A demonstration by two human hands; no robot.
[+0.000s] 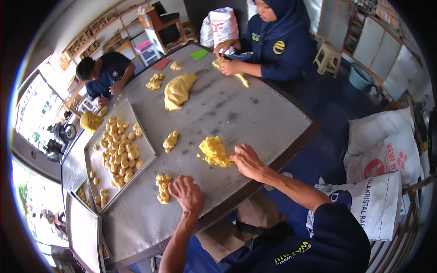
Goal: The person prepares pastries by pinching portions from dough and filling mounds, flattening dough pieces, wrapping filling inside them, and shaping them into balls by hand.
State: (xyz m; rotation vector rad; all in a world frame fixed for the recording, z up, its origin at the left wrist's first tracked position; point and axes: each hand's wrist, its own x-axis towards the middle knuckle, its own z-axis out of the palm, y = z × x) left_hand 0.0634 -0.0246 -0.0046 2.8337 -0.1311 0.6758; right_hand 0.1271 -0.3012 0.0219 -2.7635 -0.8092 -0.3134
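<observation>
On the metal table (218, 191), my left hand (187, 195) rests beside a small heap of pale dough pieces (163, 187), its bent fingers slightly apart and nothing visible in them. My right hand (249, 163) is at the right edge of a crumbly, bright yellow mound of filling (215, 151), with its fingers drawn together and their tips against it. Another little heap of dough pieces (170, 141) lies beyond my left hand. To the left, a large metal tray (145, 152) bears many round dough balls (120, 157).
A big dough lump (179, 91) lies farther back, near more dough pieces (155, 82). Across the table, one person (284, 50) handles dough; another (107, 73) bends over the far left side by a yellow mound (91, 120). White sacks (382, 150) stand at right.
</observation>
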